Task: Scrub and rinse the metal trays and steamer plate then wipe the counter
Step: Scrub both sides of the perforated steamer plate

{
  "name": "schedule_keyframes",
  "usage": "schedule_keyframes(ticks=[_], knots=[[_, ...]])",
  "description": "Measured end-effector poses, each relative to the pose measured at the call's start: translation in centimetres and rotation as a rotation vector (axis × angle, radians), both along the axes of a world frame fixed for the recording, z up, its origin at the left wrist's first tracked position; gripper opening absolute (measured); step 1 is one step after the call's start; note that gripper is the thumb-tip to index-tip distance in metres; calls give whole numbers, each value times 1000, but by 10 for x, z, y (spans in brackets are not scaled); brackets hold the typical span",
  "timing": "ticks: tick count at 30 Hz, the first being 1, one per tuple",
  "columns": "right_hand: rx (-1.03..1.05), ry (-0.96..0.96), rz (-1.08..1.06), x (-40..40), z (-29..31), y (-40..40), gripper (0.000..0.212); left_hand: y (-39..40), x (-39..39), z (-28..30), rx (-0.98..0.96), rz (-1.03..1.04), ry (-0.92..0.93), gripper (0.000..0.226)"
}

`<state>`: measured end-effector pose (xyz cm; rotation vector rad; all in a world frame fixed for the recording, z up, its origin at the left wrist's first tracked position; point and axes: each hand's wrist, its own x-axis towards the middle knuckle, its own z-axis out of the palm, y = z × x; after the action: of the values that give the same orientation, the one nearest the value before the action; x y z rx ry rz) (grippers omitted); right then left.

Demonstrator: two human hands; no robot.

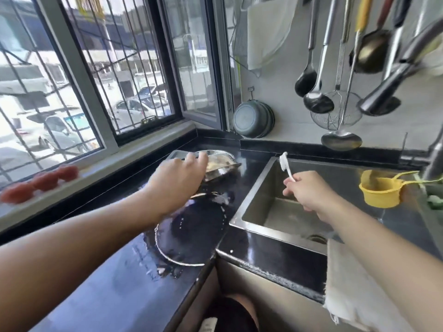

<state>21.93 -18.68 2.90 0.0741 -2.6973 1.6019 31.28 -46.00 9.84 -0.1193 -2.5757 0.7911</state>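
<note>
My left hand (178,179) reaches over the black counter (115,283) and grips the near rim of a tilted metal tray (221,164) with food residue in it. Behind that tray lies a rectangular metal tray (177,155), partly hidden. A round steamer plate (189,233) lies flat and wet on the counter below my left wrist. My right hand (309,190) holds a white brush (285,164) by its handle, bristles up, above the steel sink (282,212).
A yellow strainer cup (380,191) hangs at the sink's right side by the tap (393,85). A beige cloth (347,283) drapes over the sink's front edge. Ladles and skimmers hang on the wall. Red tomatoes (40,184) sit on the window sill.
</note>
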Motion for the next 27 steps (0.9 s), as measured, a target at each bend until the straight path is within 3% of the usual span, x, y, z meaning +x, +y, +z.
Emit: schedule_keyframes(ticks=[3,6,8,11,16,18,27], knots=[[-9,-2,-65,-11,12,28,23,10,-20,43,244,-98,51,31],[-83,-30,-166,-24,16,72,16,20,-53,75,593,-61,84,23],[-145,-72,-218,-28,8,101,14,34,-77,80,921,-55,61,10],[-219,-94,-303,-35,-15,137,17,66,-114,57,1341,-6,-26,15],[-210,28,-356,-38,-64,155,21,127,-189,-31,1456,127,-269,15],[-146,112,-385,-43,-71,158,34,152,-210,-71,1509,178,-324,28],[-56,-4,-406,-59,-93,188,37,239,-239,-204,1746,364,-707,23]])
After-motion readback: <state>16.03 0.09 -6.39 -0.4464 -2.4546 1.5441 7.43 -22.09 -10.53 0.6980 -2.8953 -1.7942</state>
